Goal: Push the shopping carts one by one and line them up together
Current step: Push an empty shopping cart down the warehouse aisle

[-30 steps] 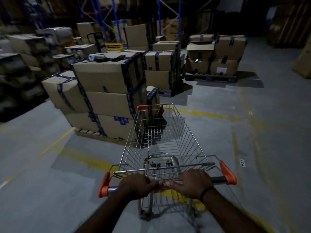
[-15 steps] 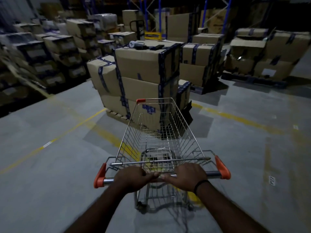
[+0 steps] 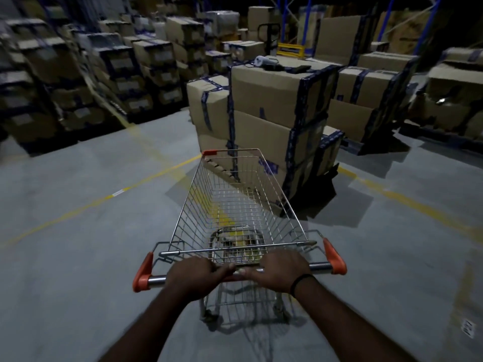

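Steel-wire shopping cart [image 3: 235, 205] held by its handle on the warehouse floor [image 3: 78, 231].
Left hand [image 3: 192, 279] and right hand [image 3: 281, 271] both clench the handle bar [image 3: 320, 266], thumbs nearly touching at its middle; beyond the basket's front stands a taped stack of cardboard boxes [image 3: 274, 105].

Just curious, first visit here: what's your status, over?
Left hand, right hand grip the handle. Shopping cart upright, no second cart in view. Stack of boxes just ahead.
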`<state>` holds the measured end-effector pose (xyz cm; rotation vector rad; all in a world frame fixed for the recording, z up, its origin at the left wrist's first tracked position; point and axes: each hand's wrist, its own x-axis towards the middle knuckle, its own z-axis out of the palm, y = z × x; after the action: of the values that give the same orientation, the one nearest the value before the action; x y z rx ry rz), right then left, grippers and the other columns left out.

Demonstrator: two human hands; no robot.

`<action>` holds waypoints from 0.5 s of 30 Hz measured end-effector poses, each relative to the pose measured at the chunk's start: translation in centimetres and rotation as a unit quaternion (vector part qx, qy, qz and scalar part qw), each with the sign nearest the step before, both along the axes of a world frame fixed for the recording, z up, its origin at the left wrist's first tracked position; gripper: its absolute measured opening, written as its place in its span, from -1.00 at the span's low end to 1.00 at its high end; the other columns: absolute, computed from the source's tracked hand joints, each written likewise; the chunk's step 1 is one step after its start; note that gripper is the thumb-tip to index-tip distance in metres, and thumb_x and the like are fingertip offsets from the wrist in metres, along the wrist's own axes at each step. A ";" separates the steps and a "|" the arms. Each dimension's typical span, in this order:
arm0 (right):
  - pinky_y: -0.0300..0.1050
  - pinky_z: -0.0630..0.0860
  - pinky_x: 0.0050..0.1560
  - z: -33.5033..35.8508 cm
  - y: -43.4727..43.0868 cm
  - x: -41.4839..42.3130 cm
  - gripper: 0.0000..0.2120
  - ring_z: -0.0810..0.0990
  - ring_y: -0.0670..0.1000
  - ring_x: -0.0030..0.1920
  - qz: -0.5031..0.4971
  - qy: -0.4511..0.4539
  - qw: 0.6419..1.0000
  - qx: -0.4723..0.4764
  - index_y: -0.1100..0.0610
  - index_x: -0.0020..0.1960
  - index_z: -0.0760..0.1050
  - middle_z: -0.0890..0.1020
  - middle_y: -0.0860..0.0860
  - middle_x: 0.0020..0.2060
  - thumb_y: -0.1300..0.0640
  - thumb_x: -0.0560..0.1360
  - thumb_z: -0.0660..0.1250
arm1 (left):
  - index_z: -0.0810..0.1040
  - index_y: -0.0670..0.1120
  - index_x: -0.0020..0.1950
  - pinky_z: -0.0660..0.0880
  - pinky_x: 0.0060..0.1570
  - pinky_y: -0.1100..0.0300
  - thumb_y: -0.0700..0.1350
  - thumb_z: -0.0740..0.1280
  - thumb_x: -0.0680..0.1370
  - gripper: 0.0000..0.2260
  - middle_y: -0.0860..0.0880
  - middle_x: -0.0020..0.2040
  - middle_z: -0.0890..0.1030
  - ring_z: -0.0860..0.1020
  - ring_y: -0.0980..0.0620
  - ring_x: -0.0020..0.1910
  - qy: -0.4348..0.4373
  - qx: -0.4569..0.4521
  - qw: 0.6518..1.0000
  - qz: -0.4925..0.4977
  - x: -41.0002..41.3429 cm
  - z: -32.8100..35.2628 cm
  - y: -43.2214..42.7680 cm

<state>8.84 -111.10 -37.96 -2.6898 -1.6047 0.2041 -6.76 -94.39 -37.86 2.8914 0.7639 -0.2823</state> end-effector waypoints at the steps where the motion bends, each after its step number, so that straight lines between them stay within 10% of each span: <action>1: 0.01 0.52 -0.02 -0.1 0.7 -0.1 -0.04 0.65 0.16 -0.05 0.009 0.005 1.000 -0.002 0.11 -0.13 0.63 0.68 0.10 -0.13 -0.66 0.31 -0.16 | 0.47 -0.03 -0.40 0.56 -0.08 0.12 0.62 -0.20 0.38 -0.19 -0.04 -0.31 0.59 0.62 -0.03 -0.21 0.002 0.006 1.000 0.009 -0.4 0.0 0.4; 15: -0.08 0.47 -0.18 0.4 14.5 -2.7 -0.09 0.63 0.08 -0.19 0.102 0.021 0.994 -0.016 0.10 -0.28 0.55 0.59 0.04 -0.32 -0.67 0.30 -0.15 | 0.47 -0.04 -0.39 0.46 -0.20 0.16 0.57 -0.11 0.45 -0.24 0.02 -0.41 0.48 0.54 0.02 -0.32 -0.013 0.009 0.991 0.132 -6.2 1.0 9.6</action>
<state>6.10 -96.61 -37.56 -2.5215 -1.8781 0.2880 -12.99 -84.79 -36.89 2.7586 1.1345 -0.2065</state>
